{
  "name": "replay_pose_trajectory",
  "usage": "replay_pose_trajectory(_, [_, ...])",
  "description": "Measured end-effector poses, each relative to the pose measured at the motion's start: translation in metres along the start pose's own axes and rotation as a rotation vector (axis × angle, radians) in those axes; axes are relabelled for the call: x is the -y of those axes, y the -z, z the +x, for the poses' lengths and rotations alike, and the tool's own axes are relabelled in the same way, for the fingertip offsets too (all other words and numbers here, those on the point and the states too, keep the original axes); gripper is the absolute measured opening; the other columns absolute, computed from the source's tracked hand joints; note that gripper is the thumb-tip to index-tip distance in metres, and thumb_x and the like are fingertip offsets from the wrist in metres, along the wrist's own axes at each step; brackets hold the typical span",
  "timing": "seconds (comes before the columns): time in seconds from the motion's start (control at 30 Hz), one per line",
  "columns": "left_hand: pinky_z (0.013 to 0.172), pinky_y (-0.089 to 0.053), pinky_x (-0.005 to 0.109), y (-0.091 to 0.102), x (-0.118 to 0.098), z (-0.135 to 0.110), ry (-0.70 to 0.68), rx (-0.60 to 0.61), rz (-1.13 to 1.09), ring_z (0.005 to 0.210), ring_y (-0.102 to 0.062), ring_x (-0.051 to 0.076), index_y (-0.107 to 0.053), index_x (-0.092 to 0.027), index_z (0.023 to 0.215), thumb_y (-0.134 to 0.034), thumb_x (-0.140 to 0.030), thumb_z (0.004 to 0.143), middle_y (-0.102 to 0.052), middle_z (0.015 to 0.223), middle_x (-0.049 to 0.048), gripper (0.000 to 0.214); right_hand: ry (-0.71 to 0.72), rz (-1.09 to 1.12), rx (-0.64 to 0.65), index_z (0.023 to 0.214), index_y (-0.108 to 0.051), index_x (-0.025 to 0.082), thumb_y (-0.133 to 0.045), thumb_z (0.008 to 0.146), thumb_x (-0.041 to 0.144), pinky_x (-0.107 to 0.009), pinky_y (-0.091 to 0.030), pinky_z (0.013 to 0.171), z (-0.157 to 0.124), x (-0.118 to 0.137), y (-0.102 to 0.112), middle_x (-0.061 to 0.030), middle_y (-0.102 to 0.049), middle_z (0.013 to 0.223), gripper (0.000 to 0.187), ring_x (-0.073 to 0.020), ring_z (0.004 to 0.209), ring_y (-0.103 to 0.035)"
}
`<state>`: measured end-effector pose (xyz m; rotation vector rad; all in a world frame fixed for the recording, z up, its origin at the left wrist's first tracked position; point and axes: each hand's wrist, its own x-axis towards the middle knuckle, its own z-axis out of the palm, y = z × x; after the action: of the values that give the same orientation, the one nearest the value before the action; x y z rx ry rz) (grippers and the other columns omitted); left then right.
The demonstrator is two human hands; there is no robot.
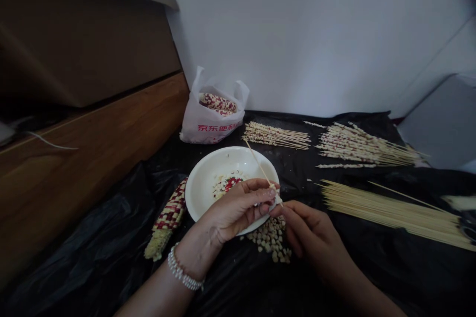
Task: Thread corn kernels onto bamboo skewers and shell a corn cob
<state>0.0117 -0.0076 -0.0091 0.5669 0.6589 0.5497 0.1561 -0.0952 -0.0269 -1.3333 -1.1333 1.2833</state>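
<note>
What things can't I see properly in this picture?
In the head view:
Bowl: part of its inside is hidden by the left hand.
Cobs in the bag: lower parts hidden by its plastic.
Bare sticks: cut off by the right edge.
Dark thing there: cut off too, too dim to name.
What the right hand pinches: too small, blurred.

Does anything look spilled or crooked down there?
A little. A heap of pale bits lies loose on the black sheet beside the bowl, not inside it. One stray stick slants away from the neat bundle.
</note>
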Motion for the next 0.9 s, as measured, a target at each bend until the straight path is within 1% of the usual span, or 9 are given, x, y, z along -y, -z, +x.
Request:
replay_pose_trajectory(0.1, [0.057,-0.05,0.012,-0.001,-0.003,0.0,-0.005,-0.069,-0.056,0.058,-0.062,0.006,-0.067,-0.008,0.086,-0.065,0.001,0.076,-0.066,0.072,0.0051,0.014,-0.013,0.053,0.002,0.092,-0.066,0.017,-0.049,0.093,0.047,-0.023,-0.021,0.042,0.0,-0.001,0.003,0.0114,-0.036,0.038,0.034,-0.0077,0.038,-0.026])
replay_pose_trajectory(0.17, [0.06,-0.052,0.013,0.0,-0.008,0.001,-0.047,-0.135,-0.14,0.062,-0.064,0.008,-0.066,-0.006,0.088,-0.061,0.003,0.078,-0.067,0.075,0.0069,0.015,-0.011,0.058,-0.01,0.092,-0.067,0.018,-0.049,0.093,0.048,-0.023,-0.021,0.043,0.0,-0.001,0.004,0.0114,-0.036,0.038,0.035,-0.0078,0.038,-0.026])
replay_pose_trajectory(0.23, [0.069,-0.055,0.016,0.003,-0.016,0.003,-0.114,-0.225,-0.292,0.074,-0.067,0.011,-0.065,-0.003,0.098,-0.055,0.0,0.083,-0.068,0.084,0.0104,0.018,-0.007,0.041,-0.025,0.092,-0.067,0.018,-0.049,0.093,0.049,-0.023,-0.021,0.044,0.0,0.0,0.004,0.0111,-0.036,0.038,0.035,-0.0079,0.038,-0.026])
replay_pose_trajectory(0.3, [0.079,-0.057,0.024,0.008,-0.025,0.004,-0.155,-0.327,-0.43,0.085,-0.068,0.017,-0.061,-0.002,0.109,-0.048,-0.004,0.089,-0.068,0.091,0.0133,0.025,-0.011,0.02,-0.022,0.091,-0.067,0.018,-0.049,0.093,0.049,-0.024,-0.019,0.043,0.0,0.001,0.003,0.0108,-0.036,0.038,0.036,-0.008,0.038,-0.026])
replay_pose_trajectory(0.37, [0.079,-0.058,0.029,0.014,-0.033,0.003,-0.149,-0.372,-0.469,0.091,-0.068,0.02,-0.057,-0.001,0.119,-0.04,-0.011,0.094,-0.068,0.096,0.0165,0.032,-0.031,0.013,0.01,0.089,-0.067,0.018,-0.049,0.092,0.049,-0.024,-0.018,0.043,0.001,0.002,0.004,0.0108,-0.036,0.038,0.036,-0.0078,0.038,-0.025])
replay_pose_trajectory(0.5, [0.081,-0.058,0.033,0.019,-0.041,-0.001,-0.152,-0.285,-0.459,0.1,-0.066,0.022,-0.05,-0.004,0.131,-0.032,-0.024,0.098,-0.066,0.111,0.0192,0.043,-0.095,0.011,0.137,0.087,-0.068,0.018,-0.051,0.092,0.049,-0.025,-0.015,0.043,0.003,0.004,0.013,0.0107,-0.036,0.038,0.035,-0.0073,0.038,-0.022])
replay_pose_trajectory(0.67, [0.089,-0.055,0.038,0.018,-0.042,-0.005,-0.219,-0.219,-0.416,0.11,-0.063,0.026,-0.049,-0.004,0.131,-0.03,-0.027,0.098,-0.064,0.119,0.0195,0.045,-0.137,-0.014,0.186,0.086,-0.067,0.017,-0.05,0.092,0.049,-0.026,-0.012,0.044,0.005,0.01,0.03,0.0112,-0.034,0.035,0.037,-0.0072,0.037,-0.019])
replay_pose_trajectory(0.77, [0.091,-0.053,0.041,0.018,-0.042,-0.005,-0.207,-0.191,-0.397,0.113,-0.061,0.027,-0.047,-0.002,0.132,-0.031,-0.015,0.094,-0.065,0.119,0.0206,0.043,-0.194,-0.023,0.201,0.085,-0.066,0.016,-0.052,0.091,0.049,-0.026,-0.01,0.043,0.005,0.013,0.034,0.0118,-0.033,0.035,0.036,-0.0069,0.037,-0.017])
replay_pose_trajectory(0.9, [0.095,-0.052,0.037,0.017,-0.041,-0.005,-0.214,-0.213,-0.324,0.114,-0.061,0.024,-0.044,-0.003,0.134,-0.033,0.003,0.085,-0.064,0.121,0.0203,0.051,-0.201,-0.011,0.205,0.085,-0.066,0.016,-0.053,0.09,0.05,-0.026,-0.01,0.043,0.006,0.013,0.034,0.0118,-0.033,0.036,0.037,-0.0066,0.037,-0.017])
